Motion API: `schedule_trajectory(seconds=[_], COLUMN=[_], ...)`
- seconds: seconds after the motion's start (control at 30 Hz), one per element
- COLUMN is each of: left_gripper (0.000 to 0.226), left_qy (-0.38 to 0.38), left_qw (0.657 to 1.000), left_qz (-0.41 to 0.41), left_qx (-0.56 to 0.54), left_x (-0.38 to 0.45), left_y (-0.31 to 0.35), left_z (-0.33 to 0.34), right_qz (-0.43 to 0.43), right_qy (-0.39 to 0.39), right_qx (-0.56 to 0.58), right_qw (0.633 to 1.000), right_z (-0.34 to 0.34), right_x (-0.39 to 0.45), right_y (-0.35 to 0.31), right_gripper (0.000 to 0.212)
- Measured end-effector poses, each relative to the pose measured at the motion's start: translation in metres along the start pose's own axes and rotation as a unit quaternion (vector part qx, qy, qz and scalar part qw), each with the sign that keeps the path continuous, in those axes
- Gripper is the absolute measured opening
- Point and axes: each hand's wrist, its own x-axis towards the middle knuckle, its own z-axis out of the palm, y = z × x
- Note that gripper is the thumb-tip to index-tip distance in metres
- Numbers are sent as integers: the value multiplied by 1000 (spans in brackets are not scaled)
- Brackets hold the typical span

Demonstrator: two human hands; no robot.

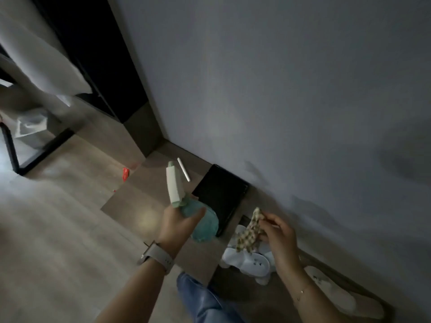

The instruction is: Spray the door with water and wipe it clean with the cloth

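— While the floor runs off to the left, what sits over there?

— A black metal frame (35, 157) stands on the pale floor (58, 229), with a translucent bag (30, 127) inside it and white fabric (42, 57) hanging above. A small red scrap (125, 174) lies on the floor nearer the middle.

— And the left hand?

— The left hand (177, 226), a watch (155, 256) on its wrist, has its fingers curled round the neck of a teal spray bottle (198, 220), the pale nozzle head pointing up and away. Just beyond it a white pen (183, 169) and a black flat slab (220, 197) lie on the floor by the door's foot.

— Where is the cloth?

— The right hand (281, 236) pinches the checked cloth (249, 229) between thumb and fingertips; it hangs down over white slippers (247, 262).

— The door?

— The grey door (279, 89) fills the upper right, near both hands, neither touching it. A jeans-clad knee (200, 297) shows below.
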Motion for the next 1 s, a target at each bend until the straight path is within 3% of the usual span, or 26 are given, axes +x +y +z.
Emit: schedule_trajectory(seconds=[0.2, 0.43, 0.6, 0.73, 0.93, 1.0], left_gripper=[41, 44, 51, 52, 80, 80], left_qy=[-88, -188, -242, -259, -299, -298], left_qw=[992, 967, 953, 948, 925, 921], left_qz=[-4, 35, 40, 49, 100, 116], left_qx=[91, 167, 176, 176, 214, 224], left_x=[113, 194, 213, 215, 214, 210], left_y=[-41, -69, -84, -91, -85, -82], left_z=[24, 61, 80, 85, 78, 65], right_qz=[138, 238, 220, 201, 104, 63], right_qy=[65, 122, 118, 91, 104, 111], right_qx=[72, 116, 139, 71, -13, -51], right_qw=[986, 957, 958, 973, 989, 990], right_z=[74, 122, 131, 128, 125, 127], right_x=[89, 149, 169, 166, 125, 104], right_y=[44, 88, 95, 96, 83, 74], right_gripper=[12, 9, 21, 39, 37, 37])
